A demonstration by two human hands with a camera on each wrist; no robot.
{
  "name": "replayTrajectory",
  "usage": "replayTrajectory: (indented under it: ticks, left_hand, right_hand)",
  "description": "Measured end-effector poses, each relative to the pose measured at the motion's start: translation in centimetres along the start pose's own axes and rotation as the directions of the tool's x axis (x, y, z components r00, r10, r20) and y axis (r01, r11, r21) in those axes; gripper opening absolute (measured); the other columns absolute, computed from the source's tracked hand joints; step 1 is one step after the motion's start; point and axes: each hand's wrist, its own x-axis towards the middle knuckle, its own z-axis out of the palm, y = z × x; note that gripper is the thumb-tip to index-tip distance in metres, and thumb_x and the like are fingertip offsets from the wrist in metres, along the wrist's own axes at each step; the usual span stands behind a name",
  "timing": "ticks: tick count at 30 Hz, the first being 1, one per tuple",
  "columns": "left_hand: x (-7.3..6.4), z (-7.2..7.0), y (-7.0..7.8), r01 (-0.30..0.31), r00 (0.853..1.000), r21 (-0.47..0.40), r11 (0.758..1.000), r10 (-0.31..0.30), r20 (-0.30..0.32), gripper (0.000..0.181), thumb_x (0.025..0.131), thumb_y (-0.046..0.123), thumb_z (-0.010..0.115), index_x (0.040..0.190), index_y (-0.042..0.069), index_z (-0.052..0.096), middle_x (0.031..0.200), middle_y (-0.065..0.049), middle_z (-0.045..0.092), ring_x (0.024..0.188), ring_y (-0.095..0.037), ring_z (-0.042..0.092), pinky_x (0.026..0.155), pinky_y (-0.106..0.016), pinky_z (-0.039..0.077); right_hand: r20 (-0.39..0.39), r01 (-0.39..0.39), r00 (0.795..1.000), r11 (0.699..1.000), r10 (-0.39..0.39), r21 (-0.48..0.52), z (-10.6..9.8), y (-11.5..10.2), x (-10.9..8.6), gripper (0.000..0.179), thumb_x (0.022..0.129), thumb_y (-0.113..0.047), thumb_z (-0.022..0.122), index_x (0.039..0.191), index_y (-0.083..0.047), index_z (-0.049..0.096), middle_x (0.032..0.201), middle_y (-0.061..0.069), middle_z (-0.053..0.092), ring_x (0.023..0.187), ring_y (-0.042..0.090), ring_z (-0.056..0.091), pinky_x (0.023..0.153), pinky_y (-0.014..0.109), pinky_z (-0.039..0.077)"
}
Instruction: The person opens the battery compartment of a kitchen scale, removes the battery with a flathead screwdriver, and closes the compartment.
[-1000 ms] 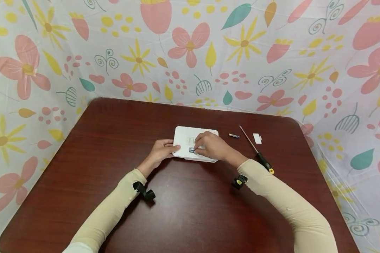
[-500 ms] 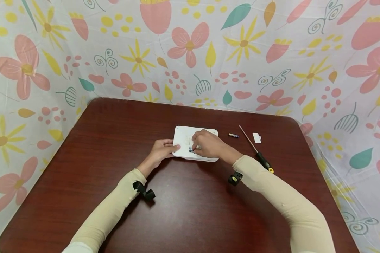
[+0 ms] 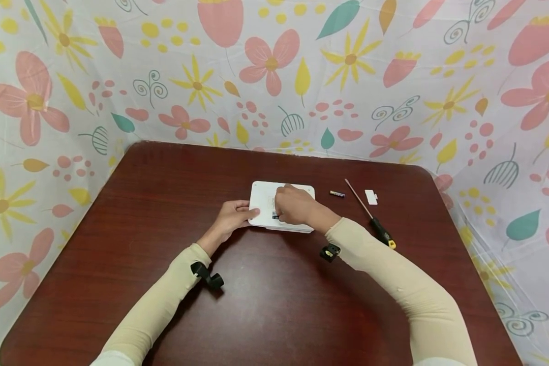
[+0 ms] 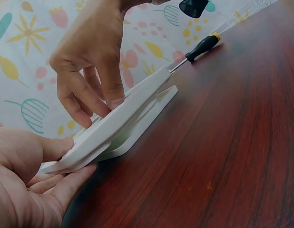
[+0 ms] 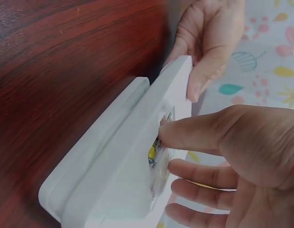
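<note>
A flat white device (image 3: 259,194) with rounded corners lies with a label and an open battery compartment facing up. My left hand (image 3: 229,219) grips its left edge, thumb on top and fingers underneath. In the left wrist view the device is tilted, with a second white layer below it. My right hand (image 3: 296,206) is over the compartment. Its straight thumb presses on a battery (image 5: 154,151) with a yellow part, seen in the right wrist view. The other right fingers lie spread close to the device's face, and much of the compartment is hidden.
A loose battery (image 3: 337,194) lies right of the device on the dark wooden table (image 3: 256,305). Beyond it are a black and yellow screwdriver (image 3: 380,230) and a small white battery cover (image 3: 371,197). A flower-patterned curtain (image 3: 274,112) hangs behind the table.
My right hand has turned and shifted slightly left and up over the compartment, its wrist moving left. The left hand keeps its grip on the device.
</note>
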Motion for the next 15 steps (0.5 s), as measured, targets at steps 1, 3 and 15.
replayTrajectory:
  ticks: [1, 3, 15]
  left_hand:
    - [0.01, -0.02, 0.01, -0.001, 1.000, -0.001, 1.000, 0.001, 0.002, 0.043, 0.095, -0.002, 0.070, 0.134, -0.015, 0.056, 0.122, -0.031, 0.067, 0.089, -0.017, 0.071, 0.081, -0.031, 0.062]
    - [0.02, -0.04, 0.04, -0.005, 1.000, -0.004, 1.000, 0.005, 0.008, 0.043, 0.095, -0.002, 0.069, 0.134, -0.016, 0.056, 0.122, -0.031, 0.067, 0.090, -0.017, 0.071, 0.082, -0.031, 0.062]
    - [0.28, -0.07, -0.08, -0.008, 1.000, -0.005, 1.000, 0.008, 0.004, 0.043, 0.095, -0.002, 0.069, 0.133, -0.015, 0.056, 0.118, -0.028, 0.068, 0.089, -0.017, 0.071, 0.081, -0.031, 0.062]
  right_hand:
    - [0.003, 0.004, 1.000, 1.000, -0.004, -0.012, -0.04, -0.07, 0.04, 0.016, 0.087, -0.011, 0.080, 0.074, -0.017, 0.075, 0.103, 0.005, 0.065, 0.100, 0.028, 0.055, 0.073, 0.038, 0.056]
    - [0.003, 0.015, 1.000, 0.999, -0.015, -0.028, -0.04, -0.11, 0.10, 0.024, 0.088, -0.009, 0.078, 0.067, -0.016, 0.071, 0.100, 0.006, 0.065, 0.099, 0.028, 0.054, 0.073, 0.038, 0.055]
    - [-0.047, 0.121, 0.991, 0.986, -0.128, -0.118, 0.61, 0.57, -0.35, 0.033, 0.088, -0.008, 0.073, 0.058, -0.017, 0.063, 0.116, 0.009, 0.065, 0.104, 0.029, 0.050, 0.071, 0.037, 0.054]
